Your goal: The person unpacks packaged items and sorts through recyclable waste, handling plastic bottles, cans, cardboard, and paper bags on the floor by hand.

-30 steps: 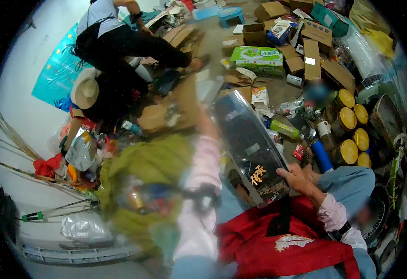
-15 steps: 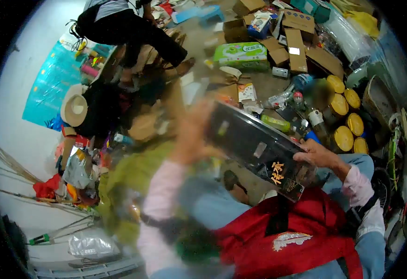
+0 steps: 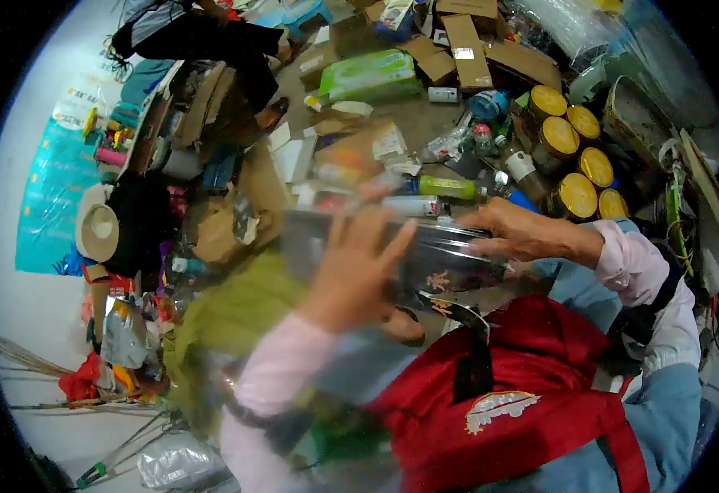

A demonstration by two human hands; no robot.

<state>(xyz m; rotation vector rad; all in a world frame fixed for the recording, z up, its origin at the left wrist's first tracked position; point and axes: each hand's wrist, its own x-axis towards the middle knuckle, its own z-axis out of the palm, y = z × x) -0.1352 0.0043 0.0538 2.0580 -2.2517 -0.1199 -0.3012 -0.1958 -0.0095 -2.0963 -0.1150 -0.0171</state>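
A dark, glossy gift box (image 3: 437, 261) with orange lettering spans the space above my lap, smeared by motion. My right hand (image 3: 528, 236) grips its right end, fingers along the shiny upper edge. Over the box's left part lies my left hand (image 3: 355, 267), its fingers spread across the surface; blur hides how firmly it touches. A thin flap (image 3: 456, 311) sticks out at the lower edge near the lettering. Just beyond the box are a green bottle (image 3: 450, 187) and a white cylindrical can (image 3: 413, 205). A red apron (image 3: 532, 353) covers my lap.
Several yellow-lidded jars (image 3: 577, 195) stand at the right. A green-and-white carton (image 3: 370, 76) and cardboard boxes (image 3: 466, 49) lie farther back. At the left is an olive-green sack (image 3: 236, 312). Another person's dark-trousered leg (image 3: 211, 41) is at the upper left.
The box has tilted from a steep slant to nearly level and moved left. My left hand has come from its upper end onto its face, fingers spread. The view has shifted right.
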